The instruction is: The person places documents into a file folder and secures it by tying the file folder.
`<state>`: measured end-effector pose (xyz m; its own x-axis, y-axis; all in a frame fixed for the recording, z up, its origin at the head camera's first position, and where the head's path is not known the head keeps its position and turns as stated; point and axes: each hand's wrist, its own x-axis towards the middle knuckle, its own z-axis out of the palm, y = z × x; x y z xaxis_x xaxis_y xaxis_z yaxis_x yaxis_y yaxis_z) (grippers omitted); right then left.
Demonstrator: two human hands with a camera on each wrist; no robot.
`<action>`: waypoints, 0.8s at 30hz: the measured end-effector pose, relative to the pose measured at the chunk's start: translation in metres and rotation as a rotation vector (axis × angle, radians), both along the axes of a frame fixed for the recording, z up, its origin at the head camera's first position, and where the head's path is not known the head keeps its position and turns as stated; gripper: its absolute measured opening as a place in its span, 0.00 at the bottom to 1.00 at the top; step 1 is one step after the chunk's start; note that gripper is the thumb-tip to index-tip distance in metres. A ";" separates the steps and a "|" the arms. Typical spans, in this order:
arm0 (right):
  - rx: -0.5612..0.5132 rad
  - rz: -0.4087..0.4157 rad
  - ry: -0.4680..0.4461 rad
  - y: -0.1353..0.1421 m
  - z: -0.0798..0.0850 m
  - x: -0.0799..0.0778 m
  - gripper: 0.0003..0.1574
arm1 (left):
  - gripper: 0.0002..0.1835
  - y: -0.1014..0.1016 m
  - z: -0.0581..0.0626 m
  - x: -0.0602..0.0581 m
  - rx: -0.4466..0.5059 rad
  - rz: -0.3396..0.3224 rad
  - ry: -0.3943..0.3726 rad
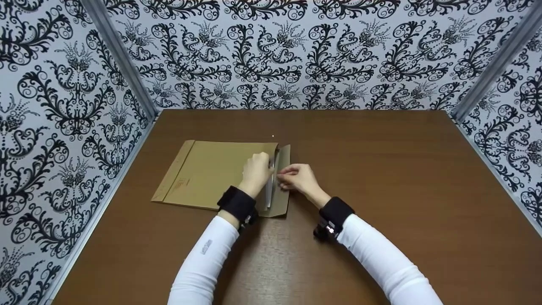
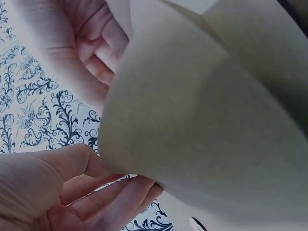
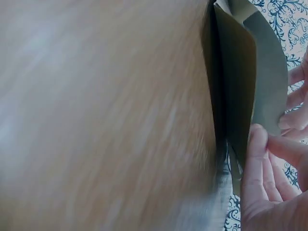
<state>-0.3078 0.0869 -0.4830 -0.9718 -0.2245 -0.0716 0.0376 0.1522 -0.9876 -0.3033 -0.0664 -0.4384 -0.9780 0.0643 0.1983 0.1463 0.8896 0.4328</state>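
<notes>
A large brown kraft paper envelope (image 1: 211,169) lies flat on the table, its flap (image 1: 280,203) folded out on the right side. A pale, shiny edge (image 1: 269,195) shows along the opening; I cannot tell what it is. My left hand (image 1: 256,171) grips the envelope by its opening edge, and the left wrist view shows the thumb and fingers (image 2: 139,192) curled at the paper's edge. From the right, my right hand (image 1: 298,180) pinches the flap side with bent fingers. In the right wrist view, its fingertips (image 3: 258,132) meet the paper's edge.
The brown wooden table (image 1: 381,169) extends around the envelope. Patterned black-and-white walls (image 1: 275,51) with grey corner posts (image 1: 127,59) enclose its back and sides. A tiny white speck (image 1: 272,136) lies behind the envelope.
</notes>
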 end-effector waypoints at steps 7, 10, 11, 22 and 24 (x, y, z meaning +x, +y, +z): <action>0.138 -0.091 0.069 0.007 -0.001 0.002 0.09 | 0.08 0.002 -0.005 0.002 0.015 0.009 0.001; 0.139 -0.092 0.034 0.009 -0.003 0.002 0.11 | 0.07 0.004 -0.007 0.003 0.001 0.014 0.008; 0.130 -0.087 0.013 0.010 -0.002 0.002 0.11 | 0.07 0.004 -0.008 0.003 -0.007 0.015 0.012; 0.169 -0.010 -0.031 0.014 0.005 0.002 0.14 | 0.05 0.006 -0.018 0.006 -0.053 -0.013 0.036; 0.187 -0.005 -0.022 0.014 0.005 0.001 0.13 | 0.04 0.005 -0.019 0.006 -0.055 -0.009 0.017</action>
